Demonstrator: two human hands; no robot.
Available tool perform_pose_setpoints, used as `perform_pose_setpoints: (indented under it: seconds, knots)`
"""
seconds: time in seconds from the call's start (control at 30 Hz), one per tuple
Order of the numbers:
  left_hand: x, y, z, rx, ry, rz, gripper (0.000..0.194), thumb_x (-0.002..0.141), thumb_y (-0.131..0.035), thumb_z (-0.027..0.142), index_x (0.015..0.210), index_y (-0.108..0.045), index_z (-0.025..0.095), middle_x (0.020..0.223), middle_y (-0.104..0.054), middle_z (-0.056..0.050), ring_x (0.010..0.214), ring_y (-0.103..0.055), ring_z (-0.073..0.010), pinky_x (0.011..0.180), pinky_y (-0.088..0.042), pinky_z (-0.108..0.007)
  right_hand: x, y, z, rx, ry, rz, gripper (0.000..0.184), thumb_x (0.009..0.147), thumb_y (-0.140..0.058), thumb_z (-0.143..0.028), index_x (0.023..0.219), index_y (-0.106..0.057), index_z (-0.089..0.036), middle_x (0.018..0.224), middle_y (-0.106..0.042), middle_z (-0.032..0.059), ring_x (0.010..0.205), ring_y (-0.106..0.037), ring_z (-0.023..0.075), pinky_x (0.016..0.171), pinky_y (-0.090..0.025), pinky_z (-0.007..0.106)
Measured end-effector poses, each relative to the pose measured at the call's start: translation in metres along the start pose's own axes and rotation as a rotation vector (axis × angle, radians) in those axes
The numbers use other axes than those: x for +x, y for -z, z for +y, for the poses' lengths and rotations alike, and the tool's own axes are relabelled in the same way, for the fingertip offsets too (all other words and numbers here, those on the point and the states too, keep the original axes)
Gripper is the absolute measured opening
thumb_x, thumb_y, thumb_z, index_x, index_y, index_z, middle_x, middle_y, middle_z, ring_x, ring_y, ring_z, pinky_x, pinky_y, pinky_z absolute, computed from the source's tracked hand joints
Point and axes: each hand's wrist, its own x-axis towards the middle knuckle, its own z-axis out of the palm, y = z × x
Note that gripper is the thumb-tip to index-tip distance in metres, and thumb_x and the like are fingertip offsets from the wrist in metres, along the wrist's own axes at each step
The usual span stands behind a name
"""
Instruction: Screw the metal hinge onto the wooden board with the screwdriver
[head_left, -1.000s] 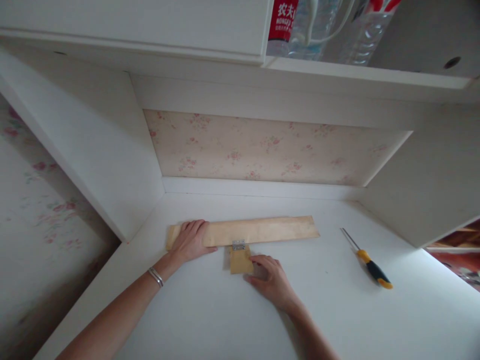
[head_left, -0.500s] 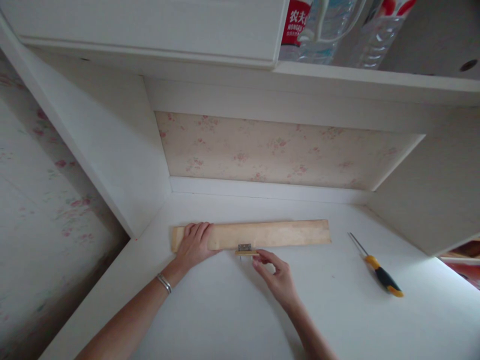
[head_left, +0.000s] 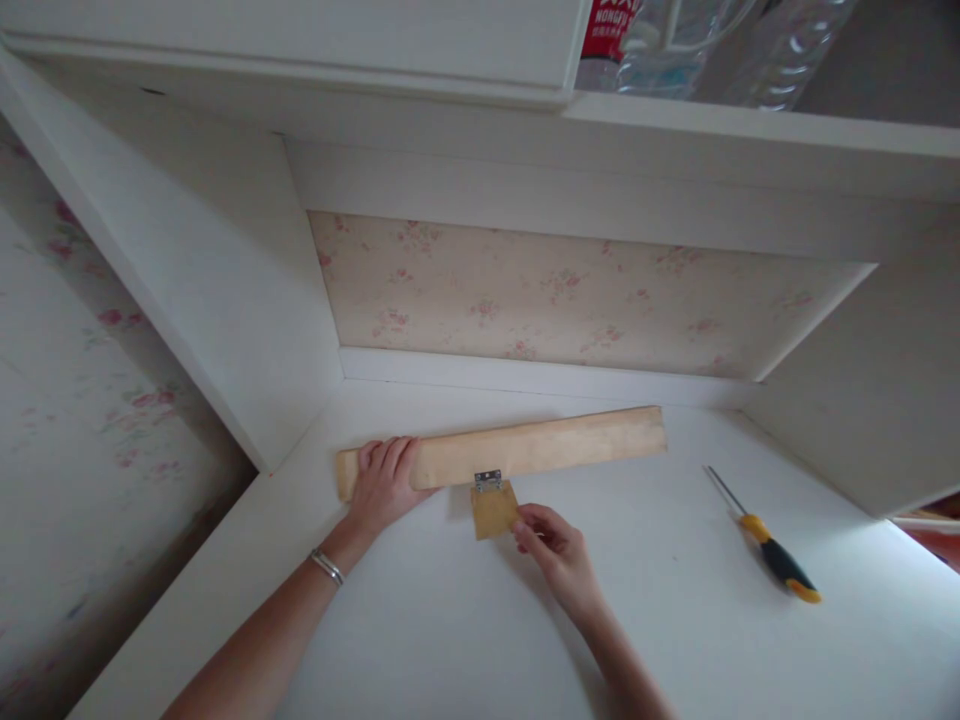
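On white desk (head_left: 465, 640), below floral wallpaper (head_left: 555, 295).

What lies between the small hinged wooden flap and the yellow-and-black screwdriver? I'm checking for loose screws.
In the head view, only bare white desktop lies between the small wooden flap and the yellow-and-black screwdriver; no screws show.

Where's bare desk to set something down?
Free: between the right hand and screwdriver; the near edge of the desk between the forearms; behind the long board. Crowded: around the hinge, small block and left hand.
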Motion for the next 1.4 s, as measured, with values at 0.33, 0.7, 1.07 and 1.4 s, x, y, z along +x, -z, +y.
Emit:
perform_pose_setpoints:
  seconds: [0.33,0.7,1.07,1.4]
  knots:
    - [-0.001,-0.002,-0.005,0.023,0.014,0.059,0.068,0.076,-0.058,0.058,0.128,-0.045,0.015,0.119,-0.056,-0.017,0.111,-0.049,-0.0315,0.102,-0.025,-0.049,0.01,-0.004,0.024,-0.032,-0.09,0.082,0.039,0.077,-0.062,-0.048,0.102,-0.051,-0.02,0.106,-0.065,0.0107,0.084,-0.067,0.0207,0.072,-0.051,0.033]
    - [0.001,0.002,-0.002,0.023,0.011,0.034,0.068,0.076,-0.058,0.058,0.129,-0.045,0.017,0.119,-0.056,-0.017,0.11,-0.05,-0.0317,0.101,-0.026,-0.05,0.009,-0.004,0.012,0.131,-0.146,0.055,0.038,0.074,-0.066,-0.049,0.096,-0.054,-0.02,0.08,-0.068,0.0054,0.074,-0.065,0.0203,0.069,-0.053,0.035]
    - [0.0,0.001,-0.003,0.019,0.012,0.035,0.068,0.075,-0.06,0.056,0.128,-0.047,0.015,0.119,-0.056,-0.017,0.109,-0.05,-0.0322,0.101,-0.027,-0.051,0.014,-0.016,-0.039,0.265,-0.12,0.072,0.036,0.072,-0.069,-0.046,0.094,-0.068,-0.017,0.083,-0.07,0.0073,0.072,-0.065,0.0198,0.071,-0.054,0.036]
    - [0.001,0.004,-0.005,0.008,0.034,0.032,0.068,0.074,-0.063,0.055,0.127,-0.047,0.017,0.119,-0.056,-0.017,0.109,-0.05,-0.0325,0.101,-0.027,-0.051,0.009,-0.02,-0.026,0.25,-0.168,0.089,0.031,0.073,-0.068,-0.046,0.085,-0.064,-0.018,0.073,-0.066,0.0041,0.067,-0.062,0.0166,0.065,-0.053,0.032]
